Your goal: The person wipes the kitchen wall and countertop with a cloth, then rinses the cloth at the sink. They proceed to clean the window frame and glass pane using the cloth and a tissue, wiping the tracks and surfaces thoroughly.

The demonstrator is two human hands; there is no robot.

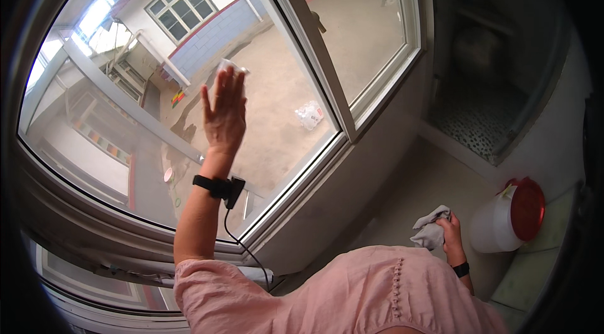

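My left hand (pixel 224 117) is raised against a large window pane (pixel 278 65), its palm towards the glass and its fingers stretched upward. Under the fingertips shows a crumpled white wad (pixel 228 65), perhaps paper or cloth, pressed to the pane and mostly hidden by the hand. Low on the right, my right hand (pixel 451 235) grips a bunched grey cloth (pixel 432 232) that sticks out past the fingers. A black strap with a small device (pixel 231 191) is around my left wrist, and a cable runs down from it.
A pale frame post (pixel 311 46) divides the window; the sill (pixel 302 178) runs below. A white bucket (pixel 493 223) with a red lid (pixel 527 209) stands near my right hand. Beyond the glass, a clear plastic bag (pixel 310 115) lies on the yard floor. A dark doorway (pixel 490 65) is at right.
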